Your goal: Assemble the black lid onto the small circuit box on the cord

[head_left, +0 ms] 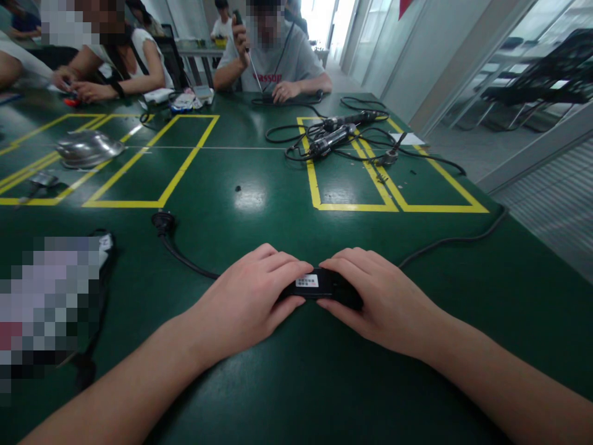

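Observation:
A black power adapter [327, 285] with a small white label lies on the green table, between my two hands. My left hand [257, 296] is closed round its left end, thumb at the near side and fingers over the far side. The other end is gripped the same way by my right hand [382, 296]. From under the left hand a black cord runs to a plug [163, 221] on the table. Another black cord [456, 240] leads from behind the right hand to the table's right edge. Both palms hide the adapter's ends.
Electric screwdrivers [331, 141] with tangled cables lie across yellow tape outlines at the back right. A shiny metal bowl-like part [88, 148] sits at the back left. Near left is a blurred-out object [46, 303]. Across the table, a person [278, 55] holds a screwdriver; others sit further left.

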A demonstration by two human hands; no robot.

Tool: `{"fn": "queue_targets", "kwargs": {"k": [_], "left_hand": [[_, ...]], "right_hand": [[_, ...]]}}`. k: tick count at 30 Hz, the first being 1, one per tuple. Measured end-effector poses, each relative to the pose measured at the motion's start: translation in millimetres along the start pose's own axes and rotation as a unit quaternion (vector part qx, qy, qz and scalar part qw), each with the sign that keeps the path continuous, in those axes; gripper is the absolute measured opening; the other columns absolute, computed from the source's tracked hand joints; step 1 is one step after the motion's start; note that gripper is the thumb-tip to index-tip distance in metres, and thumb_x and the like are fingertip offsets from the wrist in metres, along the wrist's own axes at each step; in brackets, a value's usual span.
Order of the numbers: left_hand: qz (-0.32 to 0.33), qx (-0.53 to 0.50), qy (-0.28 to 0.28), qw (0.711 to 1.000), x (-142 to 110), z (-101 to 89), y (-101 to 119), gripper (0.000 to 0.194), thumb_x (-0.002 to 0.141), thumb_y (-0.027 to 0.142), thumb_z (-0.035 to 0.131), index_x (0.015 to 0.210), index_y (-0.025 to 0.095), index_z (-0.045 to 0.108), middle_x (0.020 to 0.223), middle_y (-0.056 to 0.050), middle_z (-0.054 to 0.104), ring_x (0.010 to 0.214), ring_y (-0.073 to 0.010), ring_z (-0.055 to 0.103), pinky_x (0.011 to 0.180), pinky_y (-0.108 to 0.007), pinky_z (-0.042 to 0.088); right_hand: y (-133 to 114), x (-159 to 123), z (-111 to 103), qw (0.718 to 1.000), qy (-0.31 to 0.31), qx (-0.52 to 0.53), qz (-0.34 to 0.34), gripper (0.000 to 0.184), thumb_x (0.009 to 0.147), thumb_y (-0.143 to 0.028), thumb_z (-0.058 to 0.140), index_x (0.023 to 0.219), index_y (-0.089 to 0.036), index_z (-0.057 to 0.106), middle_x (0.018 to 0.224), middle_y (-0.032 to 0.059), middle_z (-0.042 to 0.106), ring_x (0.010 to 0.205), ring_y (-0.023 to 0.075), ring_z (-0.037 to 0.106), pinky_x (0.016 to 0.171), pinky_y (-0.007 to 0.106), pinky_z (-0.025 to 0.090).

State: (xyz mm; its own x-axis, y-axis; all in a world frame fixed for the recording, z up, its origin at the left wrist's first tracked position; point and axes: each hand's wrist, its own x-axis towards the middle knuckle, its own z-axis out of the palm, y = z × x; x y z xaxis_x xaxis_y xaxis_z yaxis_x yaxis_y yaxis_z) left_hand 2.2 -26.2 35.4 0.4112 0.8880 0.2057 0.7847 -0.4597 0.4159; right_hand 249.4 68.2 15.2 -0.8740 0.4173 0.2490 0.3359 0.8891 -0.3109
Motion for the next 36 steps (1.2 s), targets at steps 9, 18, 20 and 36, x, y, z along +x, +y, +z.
{"fn": "queue_targets", "kwargs": {"k": [9, 18, 20, 36], "left_hand": [[-0.013, -0.032, 0.005, 0.999, 1, 0.1, 2, 0.031, 0.111, 0.025, 0.059, 0.141, 0.019, 0.066, 0.132, -0.011, 0.078, 0.114, -0.0268, 0.071, 0.105, -0.047, 0.058], [-0.061, -0.060, 0.020, 0.996, -1, 2.5, -1, 0.039, 0.110, 0.023, 0.060, 0.148, 0.020, 0.062, 0.137, -0.012, 0.076, 0.118, -0.0278, 0.069, 0.108, -0.049, 0.057], [-0.058, -0.071, 0.018, 0.996, -1, 1.4, -3, 0.040, 0.109, 0.023, 0.062, 0.148, 0.021, 0.062, 0.137, -0.011, 0.077, 0.119, -0.0272, 0.070, 0.108, -0.048, 0.058], [-0.118, 0.018, 0.139, 0.983, 0, 2.4, -18, 0.029, 0.105, 0.021, 0.065, 0.133, 0.019, 0.070, 0.127, -0.011, 0.079, 0.120, -0.0293, 0.070, 0.109, -0.051, 0.059]], "right_hand": [[2, -1, -1, 1.000, 0.009, 0.018, 0.013, 0.040, 0.101, -0.032, 0.075, 0.136, -0.021, 0.059, 0.118, 0.0118, 0.076, 0.099, 0.0297, 0.072, 0.084, 0.045, 0.057], [1, 1, -4, 0.997, 0.015, 0.037, 0.067, 0.025, 0.099, -0.029, 0.073, 0.120, -0.023, 0.061, 0.100, 0.0059, 0.071, 0.084, 0.0254, 0.068, 0.072, 0.039, 0.052], [0, 1, -4, 0.997, 0.008, 0.038, 0.071, 0.021, 0.099, -0.029, 0.071, 0.117, -0.023, 0.061, 0.098, 0.0055, 0.071, 0.082, 0.0245, 0.067, 0.070, 0.037, 0.050], [1, 1, -4, 0.998, 0.003, 0.029, 0.059, 0.011, 0.101, -0.025, 0.070, 0.106, -0.024, 0.060, 0.092, 0.0038, 0.069, 0.079, 0.0233, 0.064, 0.067, 0.035, 0.047]]}}
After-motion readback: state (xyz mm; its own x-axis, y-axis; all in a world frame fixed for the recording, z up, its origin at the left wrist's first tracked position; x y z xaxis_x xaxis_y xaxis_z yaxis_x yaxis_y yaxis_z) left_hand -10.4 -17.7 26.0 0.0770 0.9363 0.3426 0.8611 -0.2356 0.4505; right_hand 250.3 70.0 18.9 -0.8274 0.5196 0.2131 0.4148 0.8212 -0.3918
